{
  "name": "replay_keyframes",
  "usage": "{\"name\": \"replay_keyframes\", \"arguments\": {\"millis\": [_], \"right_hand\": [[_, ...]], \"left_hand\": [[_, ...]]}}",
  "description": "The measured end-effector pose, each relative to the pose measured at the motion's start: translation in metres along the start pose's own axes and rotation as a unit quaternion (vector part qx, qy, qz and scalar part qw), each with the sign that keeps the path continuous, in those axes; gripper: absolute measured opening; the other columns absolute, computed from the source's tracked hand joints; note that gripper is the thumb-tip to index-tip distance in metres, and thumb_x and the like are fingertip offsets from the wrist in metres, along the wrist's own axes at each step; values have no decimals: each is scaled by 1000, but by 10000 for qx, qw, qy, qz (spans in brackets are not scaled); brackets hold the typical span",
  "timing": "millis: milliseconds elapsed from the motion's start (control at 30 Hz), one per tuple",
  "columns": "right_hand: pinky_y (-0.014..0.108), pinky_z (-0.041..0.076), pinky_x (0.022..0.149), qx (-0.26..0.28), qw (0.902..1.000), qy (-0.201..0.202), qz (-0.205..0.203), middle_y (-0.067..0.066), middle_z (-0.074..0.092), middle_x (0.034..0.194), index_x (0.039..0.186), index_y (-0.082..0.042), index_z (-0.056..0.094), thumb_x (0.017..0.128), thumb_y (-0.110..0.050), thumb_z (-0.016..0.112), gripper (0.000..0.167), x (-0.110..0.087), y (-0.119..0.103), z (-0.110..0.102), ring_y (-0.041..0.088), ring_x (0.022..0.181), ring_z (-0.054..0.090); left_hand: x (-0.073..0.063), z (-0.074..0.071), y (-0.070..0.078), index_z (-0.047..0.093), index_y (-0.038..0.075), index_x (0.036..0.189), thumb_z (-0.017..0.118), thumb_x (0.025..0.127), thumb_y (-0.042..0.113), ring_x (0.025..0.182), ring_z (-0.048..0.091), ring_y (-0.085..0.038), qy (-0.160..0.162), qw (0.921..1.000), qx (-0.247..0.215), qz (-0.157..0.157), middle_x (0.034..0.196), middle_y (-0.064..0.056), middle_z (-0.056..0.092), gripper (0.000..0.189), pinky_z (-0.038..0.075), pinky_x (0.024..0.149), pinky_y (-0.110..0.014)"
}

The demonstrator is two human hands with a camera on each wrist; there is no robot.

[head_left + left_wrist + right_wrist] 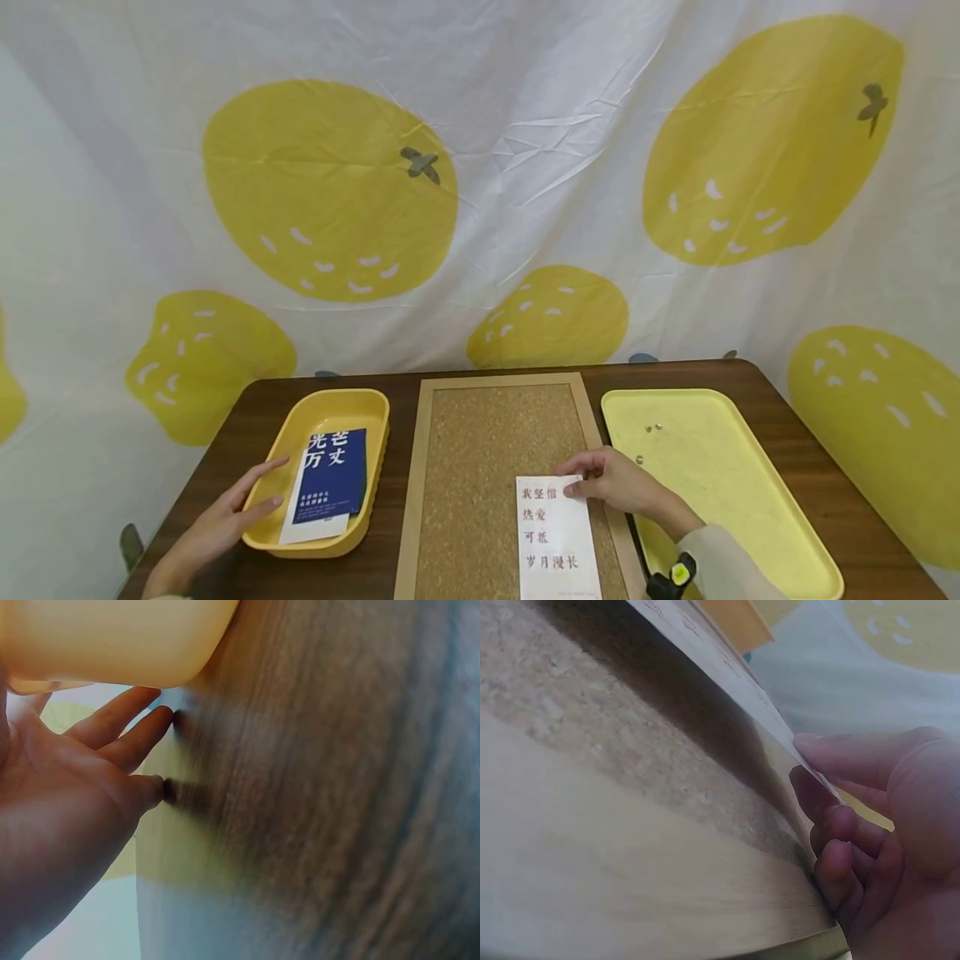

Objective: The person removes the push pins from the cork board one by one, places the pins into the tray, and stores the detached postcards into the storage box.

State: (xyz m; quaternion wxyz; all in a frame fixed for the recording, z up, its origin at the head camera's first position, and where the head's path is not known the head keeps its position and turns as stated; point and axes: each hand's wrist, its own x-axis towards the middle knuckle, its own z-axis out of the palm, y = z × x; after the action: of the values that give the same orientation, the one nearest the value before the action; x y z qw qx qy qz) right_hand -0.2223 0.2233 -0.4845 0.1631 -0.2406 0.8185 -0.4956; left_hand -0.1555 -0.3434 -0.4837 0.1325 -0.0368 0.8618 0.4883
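Note:
My right hand (617,486) pinches a white card (553,543) with red Chinese characters near its upper right corner. In the right wrist view, the thumb lies on the printed face of the card (727,675), and fingers are behind it. This card is raised at a slant over the right part of a wood-framed cork board (468,483). My left hand (225,517) rests at the left rim of a yellow plastic basket (341,406), thumb and forefinger reaching over the edge, the other fingers straight outside it. Inside the basket lie a blue card (333,479) and a white card (318,531) beneath it.
Right of the board lies a pale yellow tray (720,483) with several small metal pins (658,427) near its upper left. All stand on a dark wooden table (405,417). A lemon-print cloth (525,167) hangs behind the table.

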Motion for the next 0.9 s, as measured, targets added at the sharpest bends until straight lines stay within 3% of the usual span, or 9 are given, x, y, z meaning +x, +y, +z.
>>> {"name": "replay_keyframes", "arguments": {"millis": [233,433,600,900], "right_hand": [[23,44,58,97,9996,38,264,6,71,90,113,-4,73,89,-16,72,26,0,-4,-3,9,69,53],[23,42,51,252,9987,63,443,5,68,82,114,-6,73,90,-17,72,26,2,-5,-5,10,60,49],[20,37,47,396,9981,111,455,1,60,71,114,-5,72,90,-18,73,27,6,-6,-4,9,55,45],[20,36,49,671,9961,310,488,-2,59,70,115,-2,71,90,-16,72,29,13,-17,-3,8,55,43]], "left_hand": [[1,-1,-2,27,20,155,63,95,38,146,13,-47,-27,9999,-41,-151,162,-24,12,73,12,112,-72],[2,-1,0,24,19,156,62,94,44,144,16,-47,-31,9995,45,-311,162,-24,12,77,16,111,-73],[4,-1,-1,25,20,156,62,94,44,144,17,-47,-21,9995,11,-328,162,-24,12,76,15,111,-73],[3,0,-2,25,21,156,62,94,45,143,20,-47,11,9995,37,-319,161,-24,14,76,18,111,-73]]}}
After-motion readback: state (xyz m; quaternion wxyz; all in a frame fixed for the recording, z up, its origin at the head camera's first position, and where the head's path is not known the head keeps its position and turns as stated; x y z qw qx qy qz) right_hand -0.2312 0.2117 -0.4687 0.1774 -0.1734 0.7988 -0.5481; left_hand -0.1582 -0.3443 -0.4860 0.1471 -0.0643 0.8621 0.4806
